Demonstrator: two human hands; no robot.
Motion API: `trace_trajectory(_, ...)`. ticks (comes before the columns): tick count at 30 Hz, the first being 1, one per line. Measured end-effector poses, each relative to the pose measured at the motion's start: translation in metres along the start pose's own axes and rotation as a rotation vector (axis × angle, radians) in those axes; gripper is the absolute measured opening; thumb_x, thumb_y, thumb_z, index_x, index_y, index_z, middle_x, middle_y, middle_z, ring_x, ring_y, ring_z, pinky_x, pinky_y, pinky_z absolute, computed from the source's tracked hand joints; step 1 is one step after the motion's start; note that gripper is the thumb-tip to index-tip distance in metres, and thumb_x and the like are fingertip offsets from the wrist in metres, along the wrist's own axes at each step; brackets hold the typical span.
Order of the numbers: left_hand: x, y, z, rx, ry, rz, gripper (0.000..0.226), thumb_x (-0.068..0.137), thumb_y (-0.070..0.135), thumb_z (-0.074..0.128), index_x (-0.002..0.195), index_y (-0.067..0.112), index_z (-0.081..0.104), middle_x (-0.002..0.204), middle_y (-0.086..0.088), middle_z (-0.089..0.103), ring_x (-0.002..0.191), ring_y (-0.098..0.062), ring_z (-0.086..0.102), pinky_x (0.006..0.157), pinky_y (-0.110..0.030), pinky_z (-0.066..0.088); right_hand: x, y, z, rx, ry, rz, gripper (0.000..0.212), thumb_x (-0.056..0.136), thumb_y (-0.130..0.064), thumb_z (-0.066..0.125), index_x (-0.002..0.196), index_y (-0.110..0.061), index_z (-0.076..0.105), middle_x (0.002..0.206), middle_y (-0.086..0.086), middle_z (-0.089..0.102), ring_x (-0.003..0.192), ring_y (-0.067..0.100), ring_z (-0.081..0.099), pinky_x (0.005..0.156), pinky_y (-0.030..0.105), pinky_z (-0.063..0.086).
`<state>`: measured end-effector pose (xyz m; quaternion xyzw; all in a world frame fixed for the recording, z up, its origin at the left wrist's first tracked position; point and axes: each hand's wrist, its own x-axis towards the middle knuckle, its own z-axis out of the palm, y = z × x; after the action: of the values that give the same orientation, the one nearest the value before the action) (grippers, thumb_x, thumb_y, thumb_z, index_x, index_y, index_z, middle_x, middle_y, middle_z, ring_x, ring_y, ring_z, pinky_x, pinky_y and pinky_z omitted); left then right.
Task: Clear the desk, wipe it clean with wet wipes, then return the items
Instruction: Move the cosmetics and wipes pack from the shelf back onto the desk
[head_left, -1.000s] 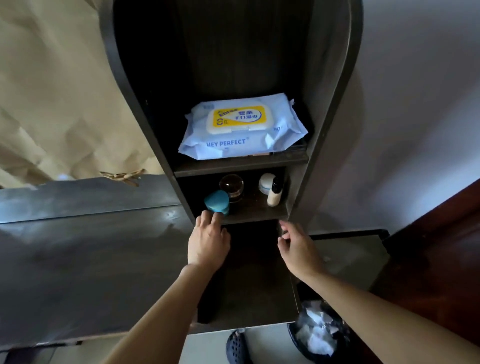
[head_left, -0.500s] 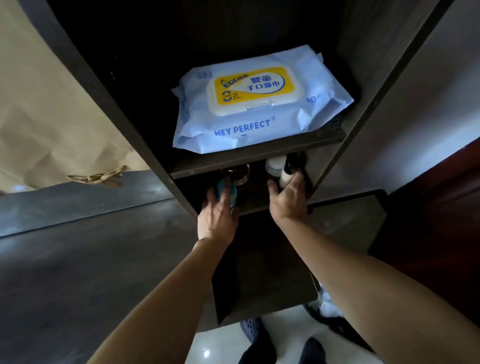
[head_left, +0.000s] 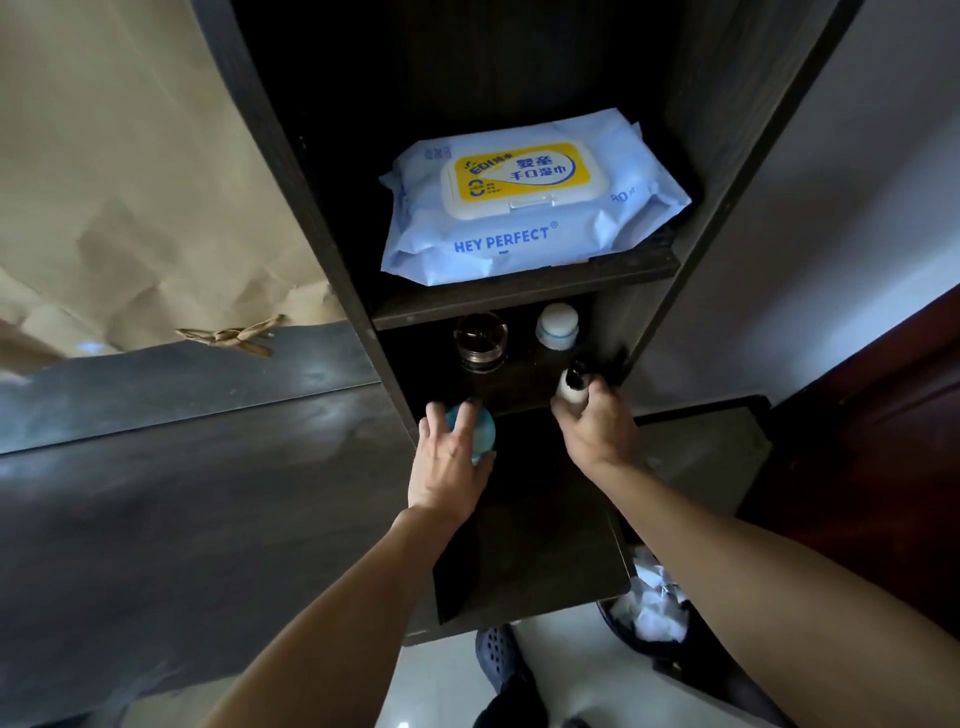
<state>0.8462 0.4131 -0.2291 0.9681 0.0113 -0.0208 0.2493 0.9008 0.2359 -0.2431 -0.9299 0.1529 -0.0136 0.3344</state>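
Blue jar: sitting in the left hand, fingers curling around it, at the lower shelf edge.
White bottle: being gripped by the right hand, fingers wrapping it.
Wet wipes pack: lying on the upper shelf.
Bench: lying bare, left of the shelving.

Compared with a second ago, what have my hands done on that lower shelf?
Left hand has taken hold of the teal jar and drawn it off the shelf edge toward you. Right hand has closed on the small white bottle and is pulling it out. The wipes pack, glass jar and white-capped jar stayed put.
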Motion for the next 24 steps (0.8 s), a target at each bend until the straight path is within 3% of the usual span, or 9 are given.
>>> trace_trajectory(5,-0.077,-0.012,-0.013,0.021,0.010,-0.064,0.065,0.081,0.026,0.068,0.138,0.021,0.038,0.120,-0.011,0.035,0.112,-0.029,0.041,0.094,-0.039,0.044,-0.054,0.024,-0.012,-0.008,-0.114,-0.100,0.031,0.076,-0.035,0.068,0.091,-0.010,0.057,0.088,0.014,0.065,0.082,0.036,0.063,0.067,0.036,0.048)
trace_trajectory(10,-0.164,-0.040,-0.038,0.053,0.099,-0.189,0.059,0.078,0.028,0.070,0.131,0.020,0.044,0.114,-0.010,0.037,0.104,-0.031,0.045,0.082,-0.042,0.050,-0.118,0.019,-0.012,-0.124,-0.331,-0.295,0.032,0.081,-0.031,0.065,0.108,-0.017,0.055,0.093,0.011,0.067,0.088,0.033,0.064,0.063,0.031,0.039)
trace_trajectory(16,-0.251,-0.083,-0.084,0.087,0.221,-0.356,0.057,0.078,0.027,0.071,0.129,0.021,0.046,0.111,-0.009,0.037,0.102,-0.031,0.047,0.080,-0.039,0.049,-0.191,-0.046,0.009,-0.087,-0.516,-0.501,0.021,0.082,-0.032,0.060,0.098,-0.020,0.052,0.082,0.006,0.063,0.085,0.034,0.063,0.060,0.029,0.036)
trace_trajectory(19,-0.285,-0.111,-0.112,0.102,0.278,-0.444,0.058,0.078,0.031,0.071,0.129,0.023,0.046,0.111,-0.008,0.038,0.103,-0.030,0.048,0.079,-0.039,0.049,-0.225,-0.090,0.026,-0.071,-0.544,-0.622,0.024,0.081,-0.031,0.062,0.099,-0.018,0.053,0.088,0.009,0.066,0.087,0.033,0.063,0.063,0.031,0.041)
trace_trajectory(24,-0.330,-0.178,-0.155,0.113,0.354,-0.504,0.060,0.076,0.034,0.073,0.128,0.023,0.045,0.109,-0.008,0.039,0.104,-0.031,0.049,0.080,-0.039,0.050,-0.272,-0.157,0.070,-0.055,-0.582,-0.735,0.021,0.079,-0.032,0.065,0.094,-0.020,0.055,0.090,0.008,0.066,0.088,0.031,0.062,0.062,0.028,0.035)
